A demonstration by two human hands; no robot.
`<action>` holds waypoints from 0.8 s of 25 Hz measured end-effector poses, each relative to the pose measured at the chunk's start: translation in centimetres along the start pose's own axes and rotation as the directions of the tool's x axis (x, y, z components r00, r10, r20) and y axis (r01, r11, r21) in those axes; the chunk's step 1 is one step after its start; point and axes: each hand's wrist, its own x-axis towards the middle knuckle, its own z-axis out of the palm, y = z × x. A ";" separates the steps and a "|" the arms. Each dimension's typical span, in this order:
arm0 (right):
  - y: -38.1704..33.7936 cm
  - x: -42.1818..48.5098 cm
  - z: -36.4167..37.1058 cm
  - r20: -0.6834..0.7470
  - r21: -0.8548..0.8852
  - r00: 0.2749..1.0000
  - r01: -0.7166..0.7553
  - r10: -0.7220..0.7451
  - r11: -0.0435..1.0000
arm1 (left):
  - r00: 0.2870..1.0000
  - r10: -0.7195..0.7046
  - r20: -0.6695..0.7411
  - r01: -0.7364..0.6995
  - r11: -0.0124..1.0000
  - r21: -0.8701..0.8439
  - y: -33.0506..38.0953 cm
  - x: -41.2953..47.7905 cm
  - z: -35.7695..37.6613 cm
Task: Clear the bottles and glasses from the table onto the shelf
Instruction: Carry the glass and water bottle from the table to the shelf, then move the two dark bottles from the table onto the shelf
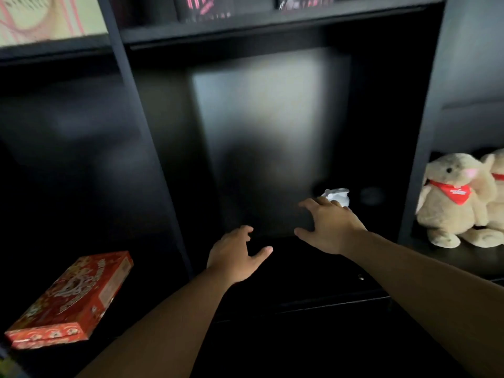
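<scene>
I face a black shelf unit (152,148) with a dark middle compartment. My left hand (234,257) reaches into that compartment with its fingers spread and nothing in it. My right hand (327,225) is further in and to the right, also spread and holding nothing. Just beyond its fingertips lies a small white crumpled thing (338,196), touching or nearly touching them. No bottle or glass shows clearly; a faint dark round shape (372,195) stands to the right of the white thing, too dim to name.
A red printed box (71,301) lies flat in the left compartment. Two beige plush rabbits with red scarves (458,200) sit in the right compartment. Books or cases (204,6) stand on the shelf above. A black upright (420,165) divides the middle from the right.
</scene>
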 end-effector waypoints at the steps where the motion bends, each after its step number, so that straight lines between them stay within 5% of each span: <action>1: 0.5 -2.5 -1.6 -0.014 -0.008 1.000 -0.011 0.011 1.000 | 0.999 -0.003 -0.032 0.002 1.000 -0.024 1.7 -2.2 -1.6; 8: 4.4 -21.9 -12.7 -0.157 0.028 0.984 -0.077 0.080 0.997 | 0.963 0.126 -0.238 -0.143 0.988 -0.055 16.5 -17.4 -8.7; 13: 8.4 -36.1 -20.4 -0.251 0.004 0.949 -0.196 0.191 0.981 | 0.885 0.359 -0.295 -0.377 0.926 -0.002 28.7 -26.7 -10.2; 20: 13.4 -57.0 -28.1 -0.367 0.008 0.762 -0.571 0.533 0.821 | 0.808 0.551 -0.208 -0.587 0.786 -0.194 44.1 -36.6 -9.5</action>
